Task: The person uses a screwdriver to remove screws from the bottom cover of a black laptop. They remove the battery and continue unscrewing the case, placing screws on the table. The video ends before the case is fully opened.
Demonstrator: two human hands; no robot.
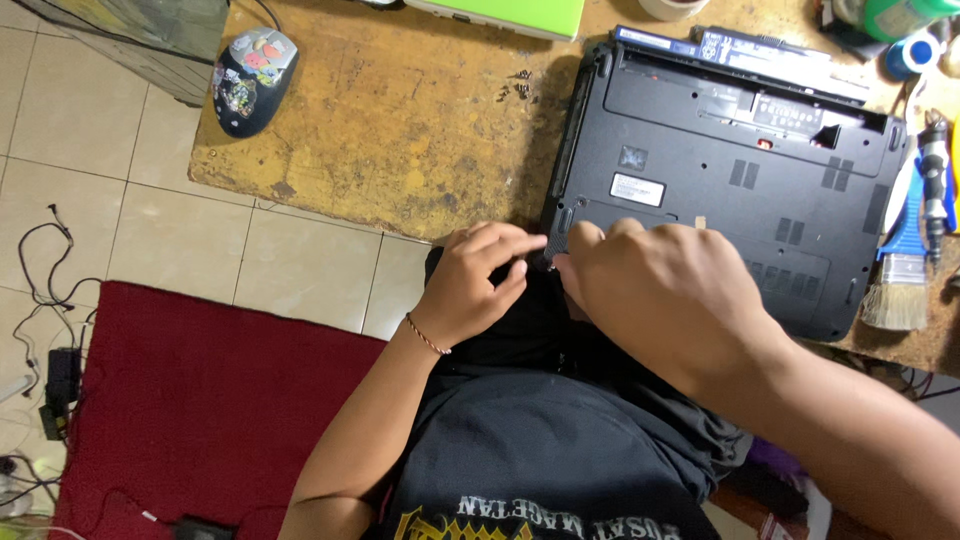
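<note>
A black laptop lies bottom-up on the worn table, its near-left corner at the table's edge, and that corner is met by both hands. The left hand is curled, its fingertips pinched against the corner from the left; what, if anything, sits between them cannot be told. The right hand is bent over the same corner from the right, knuckles up, fingers hidden beneath it, so whether something is gripped cannot be told either. Beyond the right hand, along the laptop's far edge, a battery lies just apart from its empty bay. Well to the right of the right hand a brush and a screwdriver lie beside the laptop; far beyond the left hand a mouse rests. The corner work is judged to be best done with the casing steadied by one hand while small, even pressure is applied by the other, so that the laptop is not slid off the edge.
</note>
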